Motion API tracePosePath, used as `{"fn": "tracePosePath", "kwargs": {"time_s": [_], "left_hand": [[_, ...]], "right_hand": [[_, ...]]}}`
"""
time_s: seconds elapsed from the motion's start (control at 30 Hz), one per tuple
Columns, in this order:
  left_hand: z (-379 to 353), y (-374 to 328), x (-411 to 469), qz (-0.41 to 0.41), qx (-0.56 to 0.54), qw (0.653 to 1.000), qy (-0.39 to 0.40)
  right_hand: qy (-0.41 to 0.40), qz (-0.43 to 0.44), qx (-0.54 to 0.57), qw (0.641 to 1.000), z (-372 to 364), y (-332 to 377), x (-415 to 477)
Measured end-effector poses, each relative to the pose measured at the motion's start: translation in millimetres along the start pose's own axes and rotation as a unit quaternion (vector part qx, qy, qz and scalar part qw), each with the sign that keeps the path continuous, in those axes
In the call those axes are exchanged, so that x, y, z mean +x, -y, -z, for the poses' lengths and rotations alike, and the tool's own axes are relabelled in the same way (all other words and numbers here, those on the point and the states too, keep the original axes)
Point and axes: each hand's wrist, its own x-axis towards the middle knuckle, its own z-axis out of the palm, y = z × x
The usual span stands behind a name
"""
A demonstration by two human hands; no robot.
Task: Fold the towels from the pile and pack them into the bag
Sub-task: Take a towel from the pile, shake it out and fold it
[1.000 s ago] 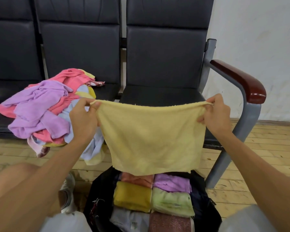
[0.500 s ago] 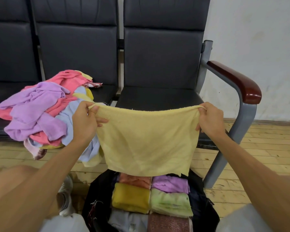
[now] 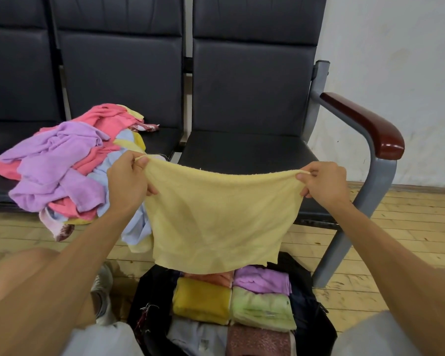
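Progress, judged from how things lie: partway, with the current piece not yet folded. You hold one pale yellow towel (image 3: 221,222) hanging in the air above the open black bag (image 3: 152,304), its top edge stretched between your hands. Your left hand (image 3: 127,183) pinches the top left corner and your right hand (image 3: 324,183) pinches the top right corner, the two held well apart. Whether the cloth hangs single or already doubled I cannot tell. Done: six folded towels show in the bag, laid in two columns. An orange towel (image 3: 211,277) and a purple towel (image 3: 261,280) lie at the far end, a mustard towel (image 3: 201,299) and a light green towel (image 3: 262,309) in the middle, a pale grey towel (image 3: 198,337) and a dusty pink towel (image 3: 257,340) nearest you. Left: the pile (image 3: 62,170) on the dark seat (image 3: 162,142) to your left, a tangle of lilac, pink, light blue and yellow cloth, part of it drooping over the seat's front edge toward the wooden floor (image 3: 409,222). Hidden or unclear: the hanging towel covers the bag's far edge and most of the orange towel. Any layers beneath the top six cannot be seen. The bag's near end is cut off by the frame. The number of towels in the pile cannot be counted.
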Motion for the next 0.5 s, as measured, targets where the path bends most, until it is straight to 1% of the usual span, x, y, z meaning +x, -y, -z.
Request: {"fn": "tracePosePath", "kwargs": {"time_s": [0.07,0.2,0.33,0.5], "left_hand": [[0,0,0,-0.003,0.0,1.0,-0.004],[1,3,4,-0.045,0.014,0.999,-0.017],[2,10,9,-0.092,0.075,0.993,-0.013],[4,9,8,-0.1,0.078,0.992,-0.01]], "right_hand": [[0.011,-0.01,0.012,1.0,0,-2,2],[0.032,-0.018,0.048,0.998,2,-9,4],[0.042,0.015,-0.02,0.999,2,-13,3],[0.034,0.029,-0.041,0.998,-1,-14,5]]}}
